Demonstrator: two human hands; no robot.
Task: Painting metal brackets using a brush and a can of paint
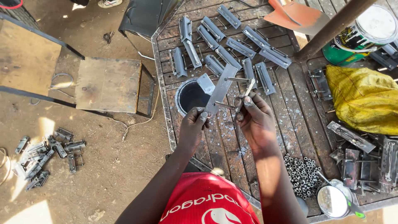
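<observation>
Red cloth of the person's shirt [207, 205] fills the bottom edge, and both forearms reach forward from it over the worn round metal table [298, 120].

The left hand [191, 126] is clenched on the lower end of a flat grey steel plate with a bent tab [219, 89]; the plate rises up and away from this grip, slanting toward the right hand, with its top end over the rim of the dark round hole [191, 96] in the table. The right hand [253, 118] pinches a thin grey metal rod [244, 94] between thumb and fingertips, and the rod points up just beside the plate, close to touching it.

To my judgement the step in hand is fitting the rod to the plate, like the finished grey latch pieces [232, 47] lying in rows beyond both grips. The next move calls for lining the rod with the plate's guide, while the left grip keeps the plate steady.

Right of the right wrist lies a heap of small steel nuts [302, 174], and further right a yellow sack [365, 97].
</observation>
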